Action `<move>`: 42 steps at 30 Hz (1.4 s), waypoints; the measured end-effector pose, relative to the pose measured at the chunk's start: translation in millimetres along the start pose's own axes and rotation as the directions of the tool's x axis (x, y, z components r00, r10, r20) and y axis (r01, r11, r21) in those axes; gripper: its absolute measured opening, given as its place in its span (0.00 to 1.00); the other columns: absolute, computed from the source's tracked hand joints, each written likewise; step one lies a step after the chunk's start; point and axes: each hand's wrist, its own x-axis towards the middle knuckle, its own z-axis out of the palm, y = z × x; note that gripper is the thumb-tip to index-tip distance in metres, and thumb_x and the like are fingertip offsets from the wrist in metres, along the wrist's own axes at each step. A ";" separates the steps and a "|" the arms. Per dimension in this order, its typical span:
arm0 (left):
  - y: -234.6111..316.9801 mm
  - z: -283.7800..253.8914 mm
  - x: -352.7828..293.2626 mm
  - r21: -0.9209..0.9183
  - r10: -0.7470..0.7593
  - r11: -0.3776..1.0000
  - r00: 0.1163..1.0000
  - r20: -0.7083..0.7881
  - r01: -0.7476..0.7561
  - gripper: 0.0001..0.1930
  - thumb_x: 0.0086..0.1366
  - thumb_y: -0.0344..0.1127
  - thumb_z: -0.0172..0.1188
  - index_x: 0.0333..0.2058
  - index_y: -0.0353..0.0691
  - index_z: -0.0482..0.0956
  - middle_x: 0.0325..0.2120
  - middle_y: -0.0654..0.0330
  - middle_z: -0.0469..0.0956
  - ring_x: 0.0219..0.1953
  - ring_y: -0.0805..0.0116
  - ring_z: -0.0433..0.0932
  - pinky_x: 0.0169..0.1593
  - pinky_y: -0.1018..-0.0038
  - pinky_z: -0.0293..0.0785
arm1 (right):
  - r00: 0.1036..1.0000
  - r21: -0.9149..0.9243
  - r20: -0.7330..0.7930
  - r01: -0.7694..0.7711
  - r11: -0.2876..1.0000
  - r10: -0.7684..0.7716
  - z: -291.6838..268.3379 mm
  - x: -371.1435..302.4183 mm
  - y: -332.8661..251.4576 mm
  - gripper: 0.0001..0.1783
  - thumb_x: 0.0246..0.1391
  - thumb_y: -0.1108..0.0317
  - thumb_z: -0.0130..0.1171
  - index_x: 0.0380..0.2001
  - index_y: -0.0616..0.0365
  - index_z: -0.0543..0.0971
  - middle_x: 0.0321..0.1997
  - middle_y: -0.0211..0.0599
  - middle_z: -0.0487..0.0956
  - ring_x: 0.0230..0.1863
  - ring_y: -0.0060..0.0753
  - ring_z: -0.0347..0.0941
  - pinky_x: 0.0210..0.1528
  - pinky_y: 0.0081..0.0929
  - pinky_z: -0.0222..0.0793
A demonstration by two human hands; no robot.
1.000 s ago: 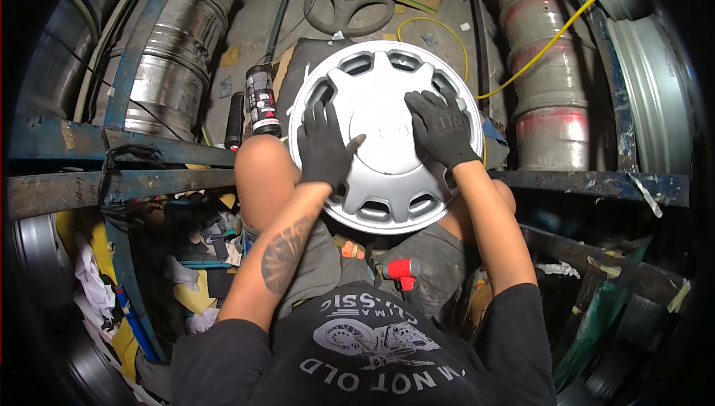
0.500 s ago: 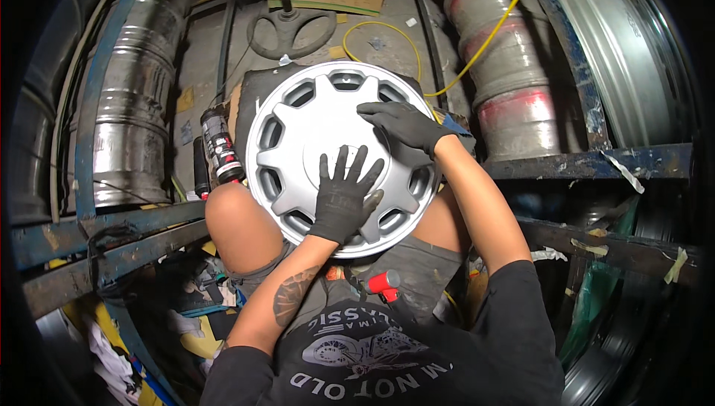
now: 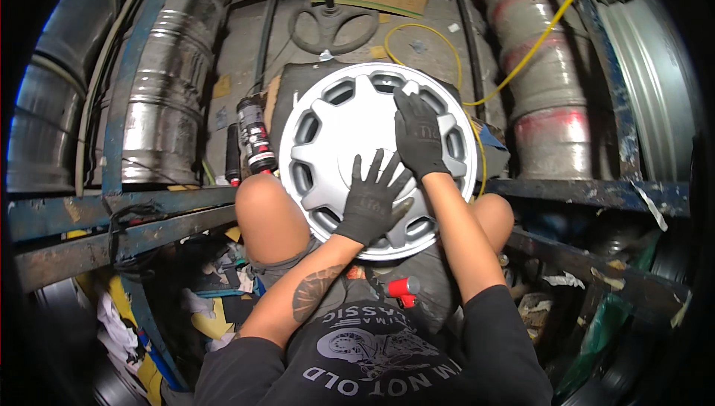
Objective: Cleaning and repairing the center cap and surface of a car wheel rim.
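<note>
A round silver wheel cover (image 3: pixel 357 119), with oval slots around its outer ring, lies face up in front of me between my knees. Dark work gloves cover both hands. My left hand (image 3: pixel 375 201) rests flat on the near part of the cover, fingers spread toward the center. Farther up and to the right, my right hand (image 3: pixel 418 134) lies flat with its fingers stretched toward the far rim. Neither hand is wrapped round anything. Beneath the cover, a dark padded surface (image 3: pixel 294 82) shows at the far left edge.
Two dark spray cans (image 3: pixel 255 138) stand left of the cover. A red tool (image 3: pixel 403 287) is by my lap. Stacked metal rims (image 3: pixel 167 86) line the left, more rims (image 3: pixel 551 138) the right, within blue steel frames (image 3: pixel 596 191). A yellow hose (image 3: pixel 540 45) crosses behind.
My right hand has swung left and forward over the cover, its fingers now pointing to the far rim. My left hand stays spread near the center. The whole view has shifted slightly.
</note>
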 end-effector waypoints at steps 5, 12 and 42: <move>-1.8 1.2 -3.9 -0.030 -0.003 1.000 0.999 -0.039 0.002 0.33 0.66 0.59 0.57 0.64 0.47 0.74 0.69 0.48 0.63 0.74 0.46 0.55 0.72 0.35 0.39 | 0.998 -0.197 0.018 0.070 0.978 -0.068 8.0 0.2 -5.9 0.29 0.68 0.58 0.45 0.70 0.51 0.66 0.73 0.44 0.66 0.73 0.52 0.58 0.72 0.51 0.52; -8.0 -1.0 -13.3 -0.026 -0.034 0.999 0.999 -0.028 0.033 0.34 0.66 0.60 0.57 0.63 0.44 0.73 0.68 0.45 0.64 0.74 0.48 0.54 0.73 0.37 0.40 | 0.984 -0.302 0.164 0.117 0.946 -0.069 10.1 7.7 -27.9 0.29 0.71 0.53 0.42 0.72 0.44 0.65 0.75 0.40 0.65 0.77 0.47 0.55 0.78 0.52 0.43; 2.8 -6.9 31.2 0.010 -0.155 0.988 0.988 -0.010 0.155 0.40 0.54 0.62 0.65 0.63 0.46 0.76 0.71 0.43 0.56 0.73 0.40 0.54 0.62 0.19 0.41 | 0.985 0.075 0.129 0.104 0.992 -0.113 -19.4 -9.8 -23.8 0.27 0.65 0.64 0.49 0.65 0.63 0.70 0.66 0.55 0.71 0.70 0.63 0.61 0.74 0.54 0.50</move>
